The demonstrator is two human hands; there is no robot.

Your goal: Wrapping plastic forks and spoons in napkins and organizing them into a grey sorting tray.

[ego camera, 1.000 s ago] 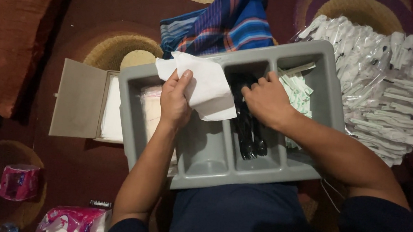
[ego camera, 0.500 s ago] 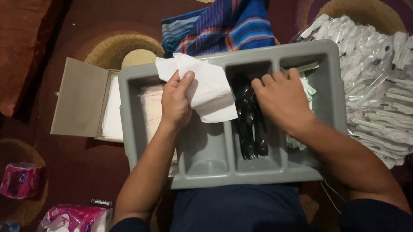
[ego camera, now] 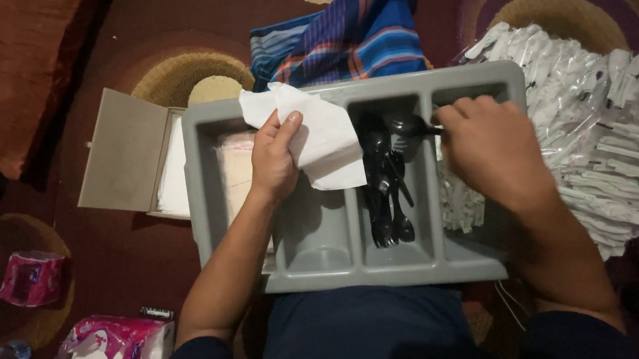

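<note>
Here, in the head view, a grey compartment tray (ego camera: 343, 267) rests across the person's lap, above a patterned maroon carpet (ego camera: 120, 30). The left hand (ego camera: 274, 157) is closed on a white paper napkin (ego camera: 322, 138), thumb and fingers pinching its upper edge so that the sheet hangs over the divider between two compartments. The right hand (ego camera: 495, 148) is curled shut on the handle of a black plastic spoon (ego camera: 406, 125), whose bowl lies over the far end of the cutlery compartment; the hand itself sits above the compartment to the right.

As a judgement, the pairing would go best if the spoon is lifted clear of its neighbours by the handle alone and brought onto the napkin, while the left hand keeps the sheet spread rather than bunched.

Containers and contents: the leftmost compartment holds a pale stack in clear wrap (ego camera: 234, 170); the next, beneath the napkin, shows bare grey floor; the third holds loose black plastic cutlery (ego camera: 385, 199); the rightmost holds small white sachets (ego camera: 462, 204). Left of the tray, an open cardboard box (ego camera: 123, 151) contains white napkins. To the right lies a heap of clear-wrapped white packets (ego camera: 601, 124). A striped blue cloth (ego camera: 345, 31) lies beyond the tray.
</note>
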